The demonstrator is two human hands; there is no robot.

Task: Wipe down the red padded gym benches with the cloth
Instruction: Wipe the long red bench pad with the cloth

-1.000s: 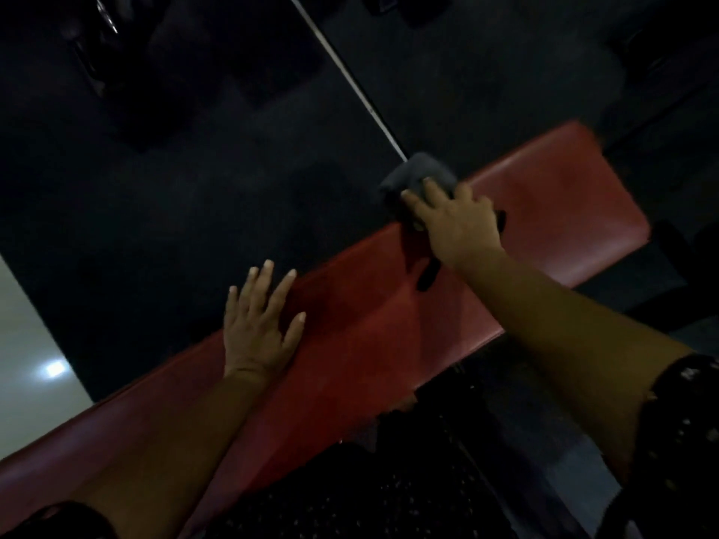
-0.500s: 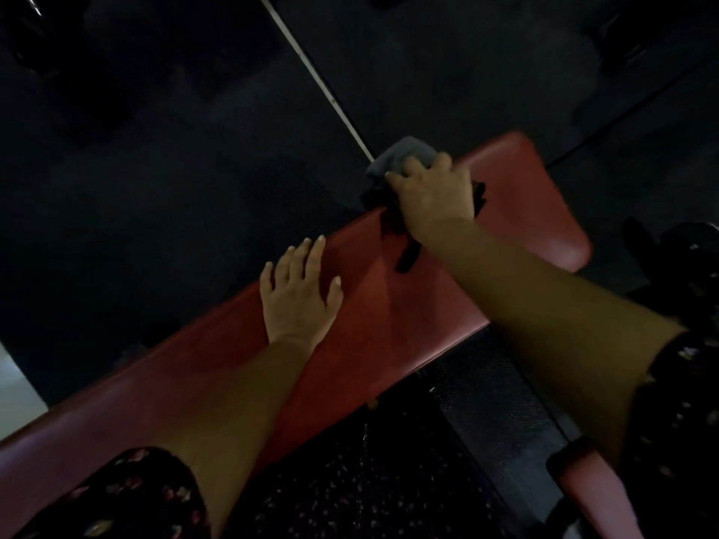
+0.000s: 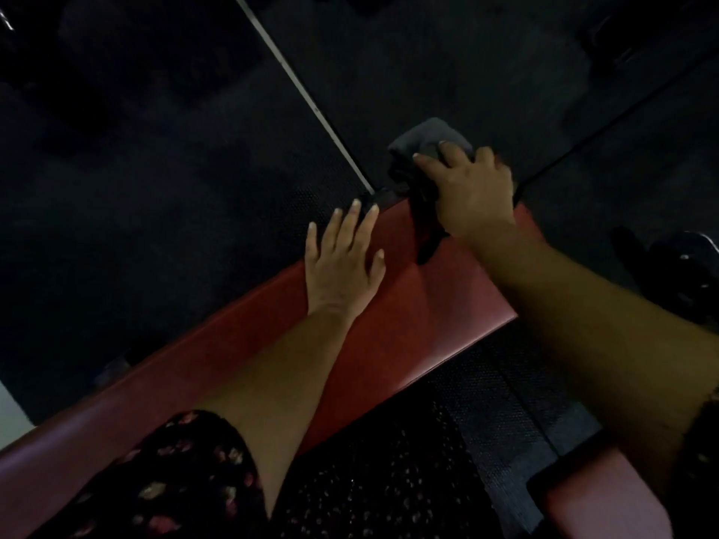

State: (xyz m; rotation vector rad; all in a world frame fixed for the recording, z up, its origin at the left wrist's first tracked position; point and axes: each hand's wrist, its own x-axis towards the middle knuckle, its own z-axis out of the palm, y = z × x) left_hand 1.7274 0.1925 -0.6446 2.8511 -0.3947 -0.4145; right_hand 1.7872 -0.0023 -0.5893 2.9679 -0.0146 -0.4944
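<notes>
The right hand pressed the crumpled dark grey cloth, its grip curled over it, at the long red padded surface's far end; the left hand lay spread, flat, just beside.

Red bench, grey cloth, black floral sleeve, dark floor.

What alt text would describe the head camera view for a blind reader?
A person's right hand presses a dark cloth at the far edge of a red padded bench, while the left hand rests flat on it, above a dark floor.
</notes>
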